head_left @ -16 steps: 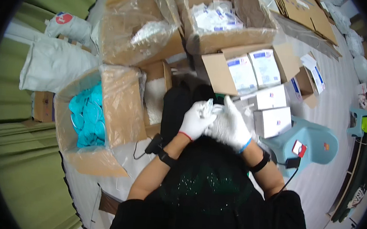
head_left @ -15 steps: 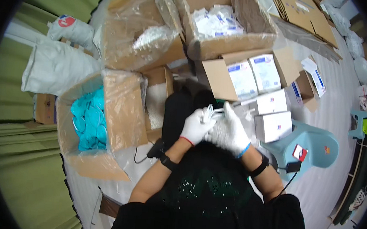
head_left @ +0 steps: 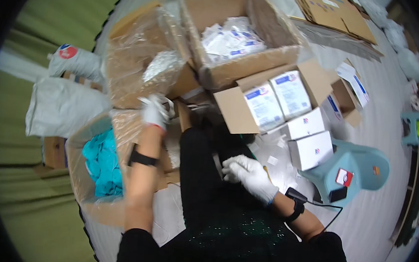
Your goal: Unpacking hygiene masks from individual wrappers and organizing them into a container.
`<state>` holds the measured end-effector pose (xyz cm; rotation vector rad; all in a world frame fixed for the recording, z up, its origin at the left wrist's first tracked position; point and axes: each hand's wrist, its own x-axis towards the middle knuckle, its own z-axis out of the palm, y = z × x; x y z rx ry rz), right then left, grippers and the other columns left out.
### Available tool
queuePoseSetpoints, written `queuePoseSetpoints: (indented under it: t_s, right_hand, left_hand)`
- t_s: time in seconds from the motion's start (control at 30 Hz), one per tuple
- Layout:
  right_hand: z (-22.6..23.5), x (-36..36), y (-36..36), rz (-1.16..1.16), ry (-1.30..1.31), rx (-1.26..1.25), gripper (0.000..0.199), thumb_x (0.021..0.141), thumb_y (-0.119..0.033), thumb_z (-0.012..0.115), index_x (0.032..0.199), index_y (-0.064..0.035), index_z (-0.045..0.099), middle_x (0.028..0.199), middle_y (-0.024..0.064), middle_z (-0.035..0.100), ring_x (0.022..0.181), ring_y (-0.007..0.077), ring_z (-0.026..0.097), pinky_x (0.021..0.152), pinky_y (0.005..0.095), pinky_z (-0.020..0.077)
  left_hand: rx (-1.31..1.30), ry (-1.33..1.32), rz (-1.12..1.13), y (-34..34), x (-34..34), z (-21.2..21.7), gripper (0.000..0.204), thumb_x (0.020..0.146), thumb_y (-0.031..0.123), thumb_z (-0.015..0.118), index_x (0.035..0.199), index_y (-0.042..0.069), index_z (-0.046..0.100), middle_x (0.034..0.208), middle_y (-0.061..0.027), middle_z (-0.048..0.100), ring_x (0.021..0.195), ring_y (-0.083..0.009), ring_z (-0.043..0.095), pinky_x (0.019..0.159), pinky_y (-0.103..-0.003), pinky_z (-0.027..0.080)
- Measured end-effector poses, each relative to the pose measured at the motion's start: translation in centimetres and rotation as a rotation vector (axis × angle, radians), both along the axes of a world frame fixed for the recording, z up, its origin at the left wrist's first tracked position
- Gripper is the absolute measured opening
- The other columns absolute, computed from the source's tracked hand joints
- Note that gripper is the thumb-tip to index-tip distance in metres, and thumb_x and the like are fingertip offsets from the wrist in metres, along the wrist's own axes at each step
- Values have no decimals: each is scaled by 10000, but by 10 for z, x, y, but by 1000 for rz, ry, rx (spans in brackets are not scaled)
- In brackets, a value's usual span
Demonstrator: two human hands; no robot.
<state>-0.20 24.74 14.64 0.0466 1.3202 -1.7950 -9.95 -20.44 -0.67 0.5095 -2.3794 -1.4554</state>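
Note:
Both my hands wear white gloves. My left hand (head_left: 155, 112) is stretched forward, above the gap between the plastic-lined cartons, and smeared by motion. From its closed fingers stands a thin white looped strip (head_left: 171, 109); what it belongs to cannot be made out. My right hand (head_left: 250, 176) hovers over my lap near my right thigh, its fingers loosely bent and apart with nothing visible in them. Beneath my left wrist is a narrow brown box (head_left: 183, 116), partly hidden. Left of that forearm, a lined carton (head_left: 85, 202) holds turquoise pouches (head_left: 102, 162).
Ahead, a large carton (head_left: 223, 75) holds white printed packets (head_left: 232, 38). Another lined carton (head_left: 125, 75) contains crumpled clear plastic. To the right, an opened box (head_left: 235, 111) holds white packs (head_left: 291, 93) beside white boxes (head_left: 310, 150). A blue stool (head_left: 364, 163) carries a phone (head_left: 338, 194).
My hands have parted. The left has swung forward and left with the white strip, while the right has dropped back toward my lap. My view has shifted slightly.

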Motion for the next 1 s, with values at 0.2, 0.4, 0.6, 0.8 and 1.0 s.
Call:
queuePoseSetpoints:
  t_s: [0.2,0.4,0.6,0.8,1.0]
  right_hand:
    - [-32,-44,68,-331,97,309,227,966,-153,512,1071,23,609,870,76,661,748,135,632,709,259,527]
    - [-51,-152,97,-185,967,1330,491,850,-389,608,1185,-34,559,996,213,642,935,352,637,825,426,503]
    - [-100,-205,103,-14,990,1760,788,807,-429,639,1392,22,363,1252,261,539,1125,407,555,974,427,439]
    - [-70,-218,103,15,872,1439,670,857,-386,581,1390,-25,394,1190,258,589,1072,392,590,941,442,454]
    - [-85,-215,134,-87,926,1371,344,939,-326,489,1077,-46,633,761,216,654,679,383,643,667,464,503]
  left_hand:
    - [799,-81,354,-18,-117,158,713,853,555,617,1419,171,414,1460,-102,372,1372,-309,306,1116,-511,219]
    - [669,-52,576,-23,-74,30,93,856,161,577,775,143,534,635,8,460,485,-130,413,387,-273,272]
    - [926,57,527,70,-34,20,307,898,28,571,1204,23,540,976,-83,644,819,-201,637,561,-310,513]
    - [494,-212,327,8,-47,43,473,899,108,610,1347,34,478,907,-148,678,908,-264,671,788,-368,543]
    - [-1253,-279,388,72,-68,160,266,911,303,562,1033,96,676,861,-213,690,810,-312,679,1035,-553,320]
